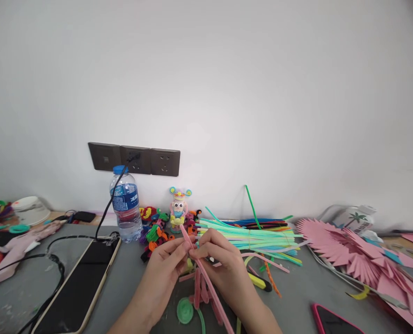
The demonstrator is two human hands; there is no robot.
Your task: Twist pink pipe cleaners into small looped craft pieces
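Both hands meet over the grey table [297, 287] at the bottom centre. My left hand [164, 269] and my right hand [220, 262] pinch the same long pink pipe cleaner [206, 283], which runs diagonally between them. Several short pink pieces [201, 292] and a green coiled disc [184, 310] lie under the hands. Just behind the fingers stands a small pipe-cleaner figure [177, 211] among colourful curled pieces [156, 232].
A bundle of pastel pipe cleaners [251, 234] lies to the right, and a yellow utility knife [260, 282] beside my right wrist. A water bottle [125, 204], a phone on a cable [77, 287], pink paper fans [352, 255], another phone [335, 322], wall sockets [135, 160].
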